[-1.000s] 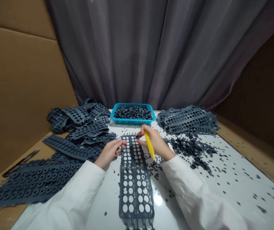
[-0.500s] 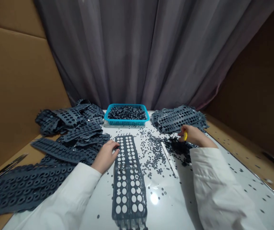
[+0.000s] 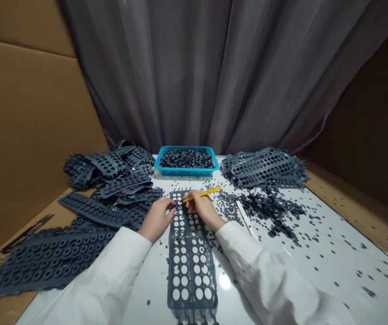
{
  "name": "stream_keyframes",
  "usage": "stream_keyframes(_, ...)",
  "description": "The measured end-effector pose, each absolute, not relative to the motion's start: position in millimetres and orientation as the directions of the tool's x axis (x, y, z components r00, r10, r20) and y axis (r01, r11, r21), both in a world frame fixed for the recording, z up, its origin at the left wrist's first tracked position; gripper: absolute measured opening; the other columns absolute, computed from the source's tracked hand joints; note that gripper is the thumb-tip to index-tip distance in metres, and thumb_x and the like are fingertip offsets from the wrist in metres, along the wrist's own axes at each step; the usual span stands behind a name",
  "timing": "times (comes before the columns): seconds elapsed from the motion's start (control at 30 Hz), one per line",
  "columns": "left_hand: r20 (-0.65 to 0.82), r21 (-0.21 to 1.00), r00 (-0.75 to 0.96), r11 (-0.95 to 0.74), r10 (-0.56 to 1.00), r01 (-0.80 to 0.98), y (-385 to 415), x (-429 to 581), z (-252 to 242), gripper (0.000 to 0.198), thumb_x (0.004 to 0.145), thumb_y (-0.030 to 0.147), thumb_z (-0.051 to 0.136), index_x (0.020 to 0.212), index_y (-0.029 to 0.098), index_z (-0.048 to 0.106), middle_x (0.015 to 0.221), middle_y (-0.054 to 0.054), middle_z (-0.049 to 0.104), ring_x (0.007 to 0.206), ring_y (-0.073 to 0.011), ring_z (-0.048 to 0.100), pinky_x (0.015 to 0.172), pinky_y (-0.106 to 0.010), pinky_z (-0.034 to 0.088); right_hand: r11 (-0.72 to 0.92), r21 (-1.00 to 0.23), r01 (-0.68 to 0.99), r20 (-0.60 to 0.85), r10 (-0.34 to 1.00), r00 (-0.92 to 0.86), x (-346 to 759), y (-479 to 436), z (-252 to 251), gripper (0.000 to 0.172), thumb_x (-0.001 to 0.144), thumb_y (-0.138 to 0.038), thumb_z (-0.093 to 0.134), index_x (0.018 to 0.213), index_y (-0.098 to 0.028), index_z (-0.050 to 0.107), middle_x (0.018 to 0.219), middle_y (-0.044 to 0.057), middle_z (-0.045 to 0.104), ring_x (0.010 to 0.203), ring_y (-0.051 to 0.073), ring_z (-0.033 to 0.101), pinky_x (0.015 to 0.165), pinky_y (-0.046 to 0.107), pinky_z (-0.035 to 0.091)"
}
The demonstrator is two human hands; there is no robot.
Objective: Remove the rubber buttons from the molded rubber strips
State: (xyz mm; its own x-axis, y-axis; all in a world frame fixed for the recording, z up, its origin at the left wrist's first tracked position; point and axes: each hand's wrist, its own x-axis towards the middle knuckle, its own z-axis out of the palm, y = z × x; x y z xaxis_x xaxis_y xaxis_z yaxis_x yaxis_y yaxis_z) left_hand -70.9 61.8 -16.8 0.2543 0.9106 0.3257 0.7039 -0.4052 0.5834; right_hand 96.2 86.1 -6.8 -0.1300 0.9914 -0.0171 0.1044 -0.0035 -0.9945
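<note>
A long dark grey rubber strip [image 3: 190, 257] full of punched round holes lies lengthwise on the white table in front of me. My left hand [image 3: 156, 216] rests with curled fingers on the strip's far left edge. My right hand [image 3: 202, 208] is closed round a yellow stick [image 3: 203, 193] whose tip points at the strip's far end. Both wrists are in white sleeves. Small dark rubber discs [image 3: 264, 207] lie scattered to the right of the strip.
A blue basket [image 3: 187, 169] of dark discs stands at the table's far edge. Piles of grey rubber strips lie at the left [image 3: 88, 212] and at the far right [image 3: 264, 168]. A grey curtain hangs behind, with cardboard walls on both sides.
My right hand swung out to the disc pile at the right, then came back to the strip's far end with the yellow stick. The left hand stayed on the strip.
</note>
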Motion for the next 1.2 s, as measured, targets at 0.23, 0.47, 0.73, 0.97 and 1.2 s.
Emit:
stream_keyframes(0.23, 0.329, 0.568, 0.251, -0.404, 0.91, 0.717, 63.3, -70.7, -17.2, 0.014, 0.075, 0.009, 0.054, 0.083, 0.017, 0.062, 0.08, -0.004, 0.062, 0.077, -0.0183, 0.059, 0.073, -0.029, 0.046, 0.02, -0.996, 0.092, 0.006, 0.987, -0.158, 93.4, 87.9, -28.2, 0.025, 0.077, -0.024, 0.037, 0.065, -0.017, 0.057, 0.047, -0.003, 0.053, 0.037, 0.008, 0.045, 0.039, 0.018, 0.037)
stream_keyframes(0.47, 0.321, 0.539, 0.258, -0.4, 0.911, 0.741, 61.5, -68.9, -14.5, 0.014, 0.076, 0.008, 0.053, 0.084, 0.015, 0.061, 0.082, -0.005, 0.062, 0.078, -0.0183, 0.059, 0.074, -0.029, 0.046, 0.056, -0.991, 0.122, 0.029, 0.976, -0.214, 93.6, 86.7, -27.2, 0.024, 0.079, -0.021, 0.036, 0.067, -0.017, 0.056, 0.051, -0.003, 0.054, 0.039, 0.009, 0.047, 0.04, 0.018, 0.039)
stream_keyframes(0.73, 0.252, 0.429, 0.324, -0.405, 0.912, 0.807, 63.7, -66.5, -12.0, 0.018, 0.078, 0.008, 0.052, 0.091, 0.015, 0.061, 0.09, -0.007, 0.062, 0.086, -0.0191, 0.06, 0.078, -0.029, 0.046, 0.108, -0.97, 0.219, 0.054, 0.97, -0.238, 86.5, 89.3, -17.0, 0.023, 0.078, -0.012, 0.041, 0.058, -0.018, 0.052, 0.046, -0.004, 0.049, 0.042, 0.009, 0.046, 0.043, 0.019, 0.036)
stream_keyframes(0.97, 0.08, 0.225, 0.473, -0.478, 0.878, 0.849, 76.0, -61.6, 8.7, 0.018, 0.079, 0.009, 0.052, 0.09, 0.016, 0.065, 0.09, -0.007, 0.061, 0.086, -0.0198, 0.061, 0.078, -0.027, 0.045, 0.023, -0.975, 0.22, -0.028, 0.973, -0.229, 89.0, 95.1, -23.6, 0.026, 0.08, -0.013, 0.034, 0.064, -0.017, 0.054, 0.044, -0.004, 0.05, 0.036, 0.009, 0.046, 0.036, 0.018, 0.037)
stream_keyframes(1.2, -0.053, 0.113, 0.61, -0.602, 0.791, 0.791, 100.8, -59.0, 19.3, 0.014, 0.078, 0.007, 0.052, 0.077, 0.014, 0.064, 0.078, -0.009, 0.065, 0.077, -0.0233, 0.063, 0.072, -0.029, 0.044, -0.031, -0.978, 0.206, -0.078, 0.971, -0.225, 88.5, 96.6, -24.1, 0.026, 0.079, -0.013, 0.033, 0.063, -0.017, 0.052, 0.042, -0.004, 0.05, 0.031, 0.009, 0.044, 0.031, 0.018, 0.035)
